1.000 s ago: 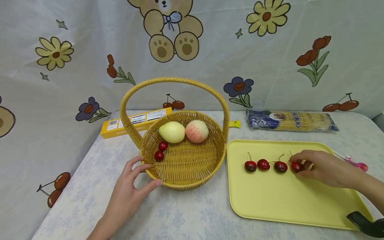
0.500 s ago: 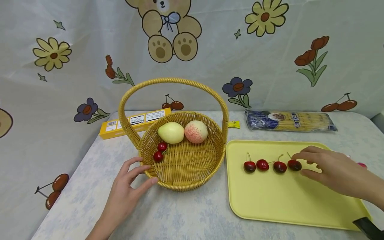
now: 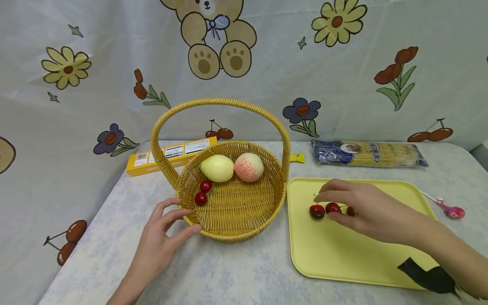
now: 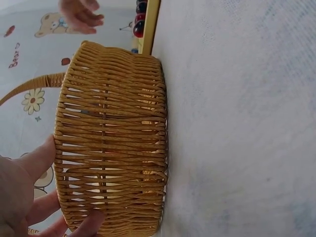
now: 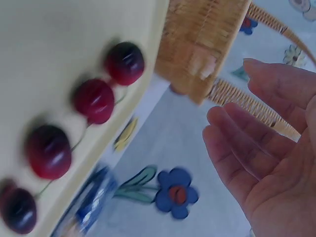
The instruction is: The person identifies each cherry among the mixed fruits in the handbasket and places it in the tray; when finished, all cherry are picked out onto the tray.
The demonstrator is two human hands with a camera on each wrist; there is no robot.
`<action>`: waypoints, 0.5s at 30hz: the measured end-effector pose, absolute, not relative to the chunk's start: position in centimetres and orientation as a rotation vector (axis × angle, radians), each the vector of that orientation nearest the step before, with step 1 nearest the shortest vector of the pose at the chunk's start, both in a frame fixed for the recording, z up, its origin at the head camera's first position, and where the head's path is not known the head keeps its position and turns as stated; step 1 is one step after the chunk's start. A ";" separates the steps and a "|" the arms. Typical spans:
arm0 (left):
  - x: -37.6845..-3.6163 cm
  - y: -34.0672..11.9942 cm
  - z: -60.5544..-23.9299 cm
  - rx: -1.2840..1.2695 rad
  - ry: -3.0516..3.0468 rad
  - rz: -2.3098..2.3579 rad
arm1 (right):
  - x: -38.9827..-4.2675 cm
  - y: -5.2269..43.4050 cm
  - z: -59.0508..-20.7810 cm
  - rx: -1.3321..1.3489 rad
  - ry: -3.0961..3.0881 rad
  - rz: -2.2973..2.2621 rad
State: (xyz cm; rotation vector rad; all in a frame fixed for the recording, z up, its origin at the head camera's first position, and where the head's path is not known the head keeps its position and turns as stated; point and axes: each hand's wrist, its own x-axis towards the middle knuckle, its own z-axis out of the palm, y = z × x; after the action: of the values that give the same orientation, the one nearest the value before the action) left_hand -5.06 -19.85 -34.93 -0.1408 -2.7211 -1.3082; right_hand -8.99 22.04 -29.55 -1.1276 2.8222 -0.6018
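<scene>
A yellow wicker basket [image 3: 280,199] with a tall handle stands in the middle; in it lie a pale green pear [image 3: 217,168], a pinkish peach [image 3: 249,167] and two small red cherries [image 3: 201,198]. My left hand [image 3: 162,243] rests its thumb and fingertips on the basket's left front rim; one finger lies along the outer weave in the left wrist view. My right hand [image 3: 362,212] hovers over a row of several dark red cherries [image 3: 317,211] on a yellow tray [image 3: 343,262], partly covering the row. The right wrist view shows its fingers loosely bent, holding nothing.
Behind the basket lies a yellow box [image 3: 171,156]. A pasta packet [image 3: 370,153] and a small yellow wrapper [image 3: 297,158] lie at the back. Right of the tray is a pink lollipop-like item [image 3: 453,212]. A patterned cloth [image 3: 244,93] hangs behind.
My right hand let go of the rightmost cherry, drew back slightly, then moved left over the tray to the row's left part. The left hand and basket stay put.
</scene>
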 end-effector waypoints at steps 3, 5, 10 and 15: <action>-5.2 -19.8 -34.9 -0.131 -2.726 -1.321 | -9.3 19.8 -28.7 -1.243 2.766 -0.624; -5.2 -19.7 -34.8 -0.125 -2.729 -1.330 | -9.6 18.4 -28.2 -1.307 2.731 -0.629; -5.2 -19.7 -34.8 -0.112 -2.739 -1.346 | -11.2 14.7 -27.1 -1.492 2.667 -0.582; -5.1 -19.8 -34.9 -0.107 -2.736 -1.345 | -13.5 10.5 -25.8 -1.586 2.591 -0.477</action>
State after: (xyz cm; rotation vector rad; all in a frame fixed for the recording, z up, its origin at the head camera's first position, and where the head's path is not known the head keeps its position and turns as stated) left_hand -5.08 -19.78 -34.86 -0.1071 -2.7363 -1.3453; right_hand -13.48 10.46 -25.82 -1.5863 2.5906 -0.4771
